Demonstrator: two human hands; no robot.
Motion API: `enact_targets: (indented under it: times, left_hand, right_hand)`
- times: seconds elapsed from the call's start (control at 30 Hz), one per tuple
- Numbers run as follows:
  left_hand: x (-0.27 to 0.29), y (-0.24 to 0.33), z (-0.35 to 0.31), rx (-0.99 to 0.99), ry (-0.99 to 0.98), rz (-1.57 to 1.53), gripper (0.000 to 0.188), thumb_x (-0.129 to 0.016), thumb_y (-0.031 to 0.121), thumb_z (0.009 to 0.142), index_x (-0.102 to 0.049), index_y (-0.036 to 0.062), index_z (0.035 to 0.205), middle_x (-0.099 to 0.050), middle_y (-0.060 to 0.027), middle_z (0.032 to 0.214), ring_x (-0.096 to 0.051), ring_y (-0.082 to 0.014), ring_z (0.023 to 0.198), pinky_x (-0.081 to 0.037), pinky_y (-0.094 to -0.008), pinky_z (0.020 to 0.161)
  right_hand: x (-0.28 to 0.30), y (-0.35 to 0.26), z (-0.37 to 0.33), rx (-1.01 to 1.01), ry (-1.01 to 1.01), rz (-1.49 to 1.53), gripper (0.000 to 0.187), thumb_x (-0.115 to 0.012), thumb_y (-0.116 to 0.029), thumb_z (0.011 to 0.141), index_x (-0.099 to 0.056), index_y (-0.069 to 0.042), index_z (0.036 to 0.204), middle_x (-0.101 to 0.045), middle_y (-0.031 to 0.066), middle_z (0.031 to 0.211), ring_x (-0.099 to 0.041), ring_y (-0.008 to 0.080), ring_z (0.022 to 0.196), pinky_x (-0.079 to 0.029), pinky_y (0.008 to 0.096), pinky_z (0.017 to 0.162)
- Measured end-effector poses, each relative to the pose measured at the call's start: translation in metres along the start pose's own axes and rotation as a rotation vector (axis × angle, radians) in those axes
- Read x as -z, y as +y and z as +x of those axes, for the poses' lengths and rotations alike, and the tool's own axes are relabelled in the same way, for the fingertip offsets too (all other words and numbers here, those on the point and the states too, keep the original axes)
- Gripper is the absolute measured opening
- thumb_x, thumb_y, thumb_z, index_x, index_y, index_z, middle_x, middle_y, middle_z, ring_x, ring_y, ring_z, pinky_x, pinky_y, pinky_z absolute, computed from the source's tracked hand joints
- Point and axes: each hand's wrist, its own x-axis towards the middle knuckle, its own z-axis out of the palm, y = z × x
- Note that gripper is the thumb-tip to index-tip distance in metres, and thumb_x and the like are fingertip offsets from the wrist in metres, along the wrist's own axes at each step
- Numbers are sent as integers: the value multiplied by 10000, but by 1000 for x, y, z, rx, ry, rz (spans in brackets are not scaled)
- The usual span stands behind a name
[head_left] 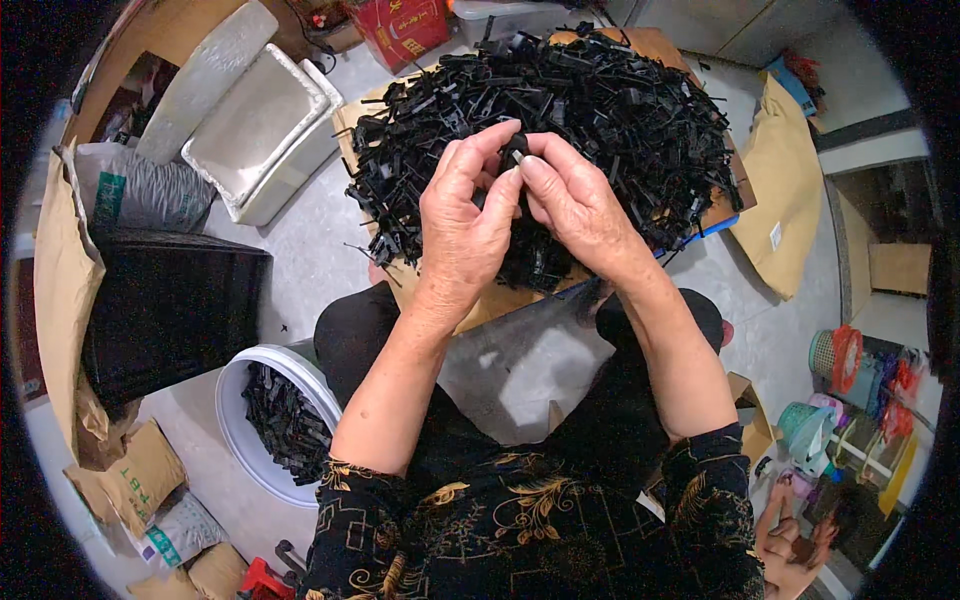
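Between the fingertips of both hands sits a small black plastic part [515, 148], mostly covered by the fingers. My left hand [468, 205] pinches it from the left with thumb and forefinger. From the right, my right hand [575, 195] presses on it, its thumb against a pale spot whose nature I cannot make out. Both hands are raised over the near side of a large heap of black plastic parts [620, 130], many with thin stems. The heap covers most of a low board [480, 312].
At my left stands a white bucket [228, 410] holding black parts, beside a tall black bin [170, 300]. A white foam box [250, 140] is at the far left. Brown paper sacks [790, 190] lie right and lower left. Another person [795, 540] appears at lower right.
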Motion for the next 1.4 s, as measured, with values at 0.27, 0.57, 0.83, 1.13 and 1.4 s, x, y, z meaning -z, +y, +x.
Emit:
enact_targets:
  times: [0.27, 0.57, 0.83, 1.13, 1.4]
  left_hand:
    - [-5, -1, 2, -265, 122, 295, 372, -558, -81, 759, -575, 44, 1109, -518, -85, 841, -525, -160, 653, -454, -279, 579]
    - [-3, 0, 1, -97, 97, 3, 405, -555, -63, 809, -519, 73, 1188, -552, -35, 917, -555, -108, 740, -476, -224, 642]
    - [17, 11, 1, 158, -55, -458, 458, -572, 40, 851, -415, 49, 1282, -562, -30, 826, -583, -80, 670, -367, -148, 444]
    - [22, 16, 2, 345, -333, -622, 487, -584, 54, 837, -424, 11, 1295, -614, -67, 875, -592, -95, 660, -385, -147, 433]
    - [22, 13, 1, 331, -400, -522, 505, -606, 94, 833, -426, 36, 1301, -605, -76, 915, -579, -90, 646, -393, -158, 439]
  right_hand:
    - [-8, 11, 6, 32, 57, -56, 222, -445, -172, 949, -523, -17, 1087, -430, -57, 696, -360, 26, 585, -318, 190, 505]
    - [-4, 6, 6, 55, 59, 23, 253, -465, -198, 945, -521, -26, 1123, -468, -42, 733, -392, 33, 625, -342, 188, 535]
    - [18, -3, -5, 26, 32, 87, 167, -515, -198, 926, -536, -55, 1009, -564, -1, 748, -429, 16, 507, -335, 152, 436]
    - [25, 1, -5, -77, -113, 425, 190, -593, -238, 885, -536, -74, 962, -564, -12, 684, -412, 14, 449, -291, 147, 383]
    - [25, -1, -2, -133, -118, 374, 163, -637, -244, 855, -561, -106, 816, -532, -46, 645, -387, 5, 453, -259, 163, 378]
